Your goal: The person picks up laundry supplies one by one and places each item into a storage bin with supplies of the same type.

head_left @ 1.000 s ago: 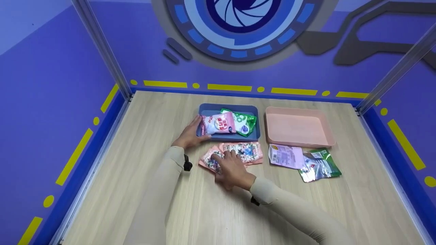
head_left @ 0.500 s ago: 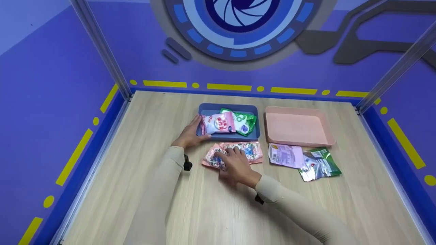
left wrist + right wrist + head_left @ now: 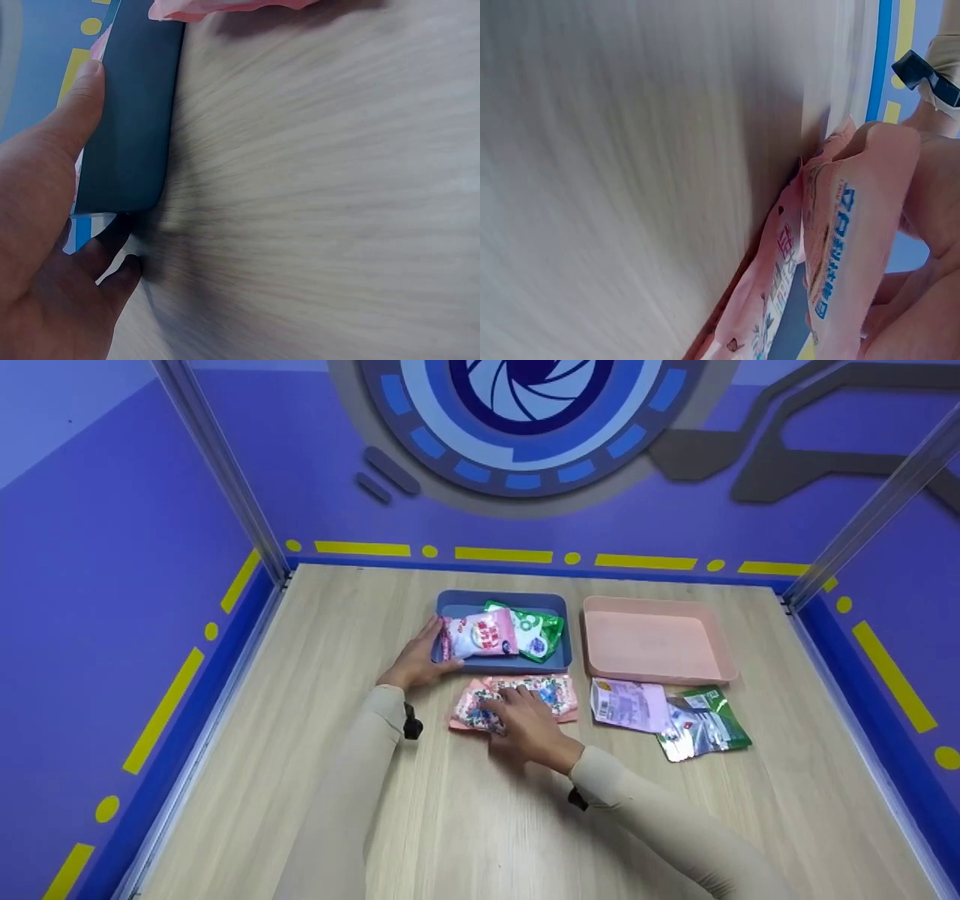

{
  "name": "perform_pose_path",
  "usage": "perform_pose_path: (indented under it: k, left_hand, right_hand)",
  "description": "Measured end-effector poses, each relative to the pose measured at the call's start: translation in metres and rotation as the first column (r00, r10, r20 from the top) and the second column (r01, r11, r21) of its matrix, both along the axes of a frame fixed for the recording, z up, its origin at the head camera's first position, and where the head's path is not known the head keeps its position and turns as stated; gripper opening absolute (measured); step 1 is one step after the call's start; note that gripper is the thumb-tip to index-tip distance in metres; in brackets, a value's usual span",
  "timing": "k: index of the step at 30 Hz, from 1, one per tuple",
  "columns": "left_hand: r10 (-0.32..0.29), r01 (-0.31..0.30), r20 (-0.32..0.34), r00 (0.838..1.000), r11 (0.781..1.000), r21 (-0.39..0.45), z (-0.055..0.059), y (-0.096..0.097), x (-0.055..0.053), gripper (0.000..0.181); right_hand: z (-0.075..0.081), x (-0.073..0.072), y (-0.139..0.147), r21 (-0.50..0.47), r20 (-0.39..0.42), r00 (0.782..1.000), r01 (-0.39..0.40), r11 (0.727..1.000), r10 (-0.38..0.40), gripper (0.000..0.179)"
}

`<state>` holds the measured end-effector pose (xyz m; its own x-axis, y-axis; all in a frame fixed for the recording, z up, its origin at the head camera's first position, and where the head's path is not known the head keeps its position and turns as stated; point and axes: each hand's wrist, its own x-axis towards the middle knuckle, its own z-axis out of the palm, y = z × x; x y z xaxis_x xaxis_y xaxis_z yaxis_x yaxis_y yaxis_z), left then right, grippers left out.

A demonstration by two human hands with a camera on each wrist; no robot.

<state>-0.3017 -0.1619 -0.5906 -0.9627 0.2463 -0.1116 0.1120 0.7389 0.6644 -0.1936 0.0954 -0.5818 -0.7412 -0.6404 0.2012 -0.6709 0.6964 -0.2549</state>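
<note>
My left hand holds the front left corner of a blue tray, thumb along the front wall and fingers at the side. A pink and white packet lies in that tray, partly over a green and white packet. My right hand grips a pink packet with a floral print, thumb and fingers at its edges. Beneath and to the right of this one lies a matching floral packet, just in front of the tray. Fingers of my right hand hide part of both packets.
A pink tray stands right of the blue one with nothing in it. Before it lie a lilac packet and a green and silver packet, overlapping. Purple panels wall in the wooden table at the back and sides.
My right hand has slid the left floral packet a little to the right, so it overlaps the other one more. The left hand and both trays have stayed in place.
</note>
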Motion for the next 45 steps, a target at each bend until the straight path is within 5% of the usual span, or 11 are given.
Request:
perform_pose_path:
  k: [10, 45]
  left_hand:
    - [0.004, -0.004, 0.023, 1.000, 1.000, -0.002, -0.001, 0.001, 0.000, 0.105]
    - [0.010, -0.010, 0.027, 1.000, 1.000, -0.004, -0.001, 0.000, -0.001, 0.104]
  right_hand:
    - [0.001, -0.004, 0.011, -0.024, -0.068, 0.998, -0.001, 1.000, 0.000, 0.041]
    - [0.007, -0.011, 0.041, -0.134, -0.050, 0.999, 0.000, 0.991, -0.007, 0.065]
